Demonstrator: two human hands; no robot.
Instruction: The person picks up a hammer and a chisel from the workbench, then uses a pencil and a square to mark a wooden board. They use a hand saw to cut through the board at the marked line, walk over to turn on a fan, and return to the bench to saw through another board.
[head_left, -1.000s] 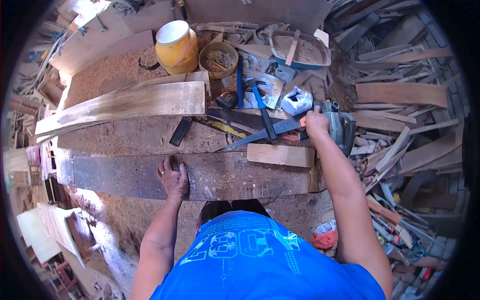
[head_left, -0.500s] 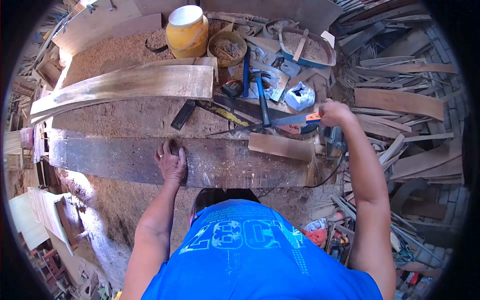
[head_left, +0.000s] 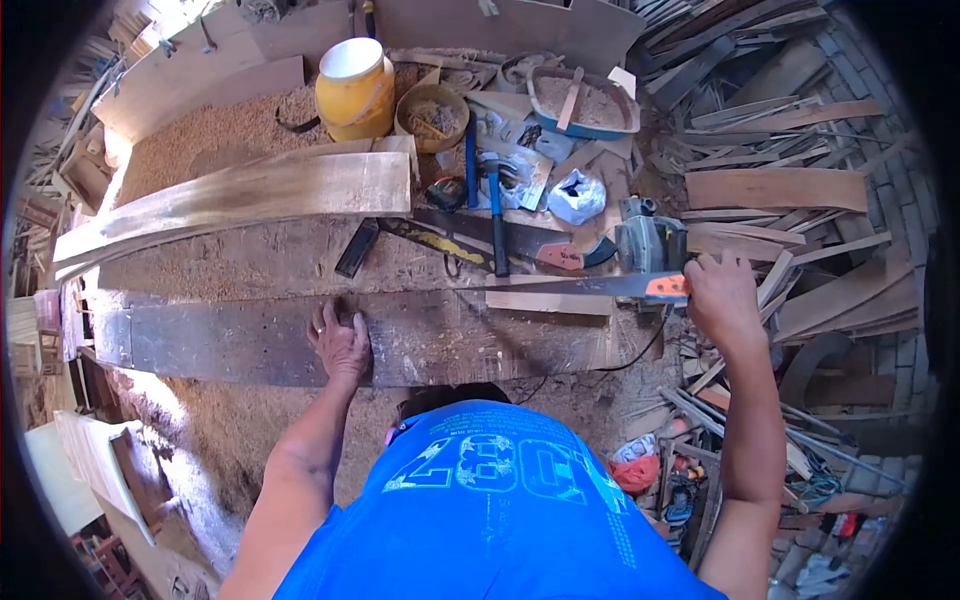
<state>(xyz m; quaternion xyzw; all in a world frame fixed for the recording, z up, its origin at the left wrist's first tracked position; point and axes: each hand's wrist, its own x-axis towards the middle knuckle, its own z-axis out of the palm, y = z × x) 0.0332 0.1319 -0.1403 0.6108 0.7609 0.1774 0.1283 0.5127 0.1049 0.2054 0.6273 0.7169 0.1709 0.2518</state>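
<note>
My right hand [head_left: 722,290] is wrapped round the orange and black handle of a handsaw [head_left: 590,286], whose blade points left over the bench. Under the blade lies a small wooden board [head_left: 550,302]. My left hand [head_left: 341,342] rests with fingers apart on a long dark plank [head_left: 220,335] along the bench's near edge. Beyond the saw are a blue-handled hammer [head_left: 498,215], a second saw with an orange and black handle [head_left: 565,252], and a circular saw [head_left: 648,238]. A black block [head_left: 357,248] lies beyond my left hand.
A long curved board [head_left: 240,197] lies at the back left. Behind stand a yellow bucket [head_left: 355,92], a round bowl [head_left: 432,115] and a blue tub of sawdust [head_left: 585,103]. A white plastic bag [head_left: 577,196] sits near the circular saw. Wood strips [head_left: 775,190] pile up on the right.
My right hand has moved toward me and to the right with the saw, uncovering the circular saw. My left hand stays on the plank. The camera view has shifted slightly.
</note>
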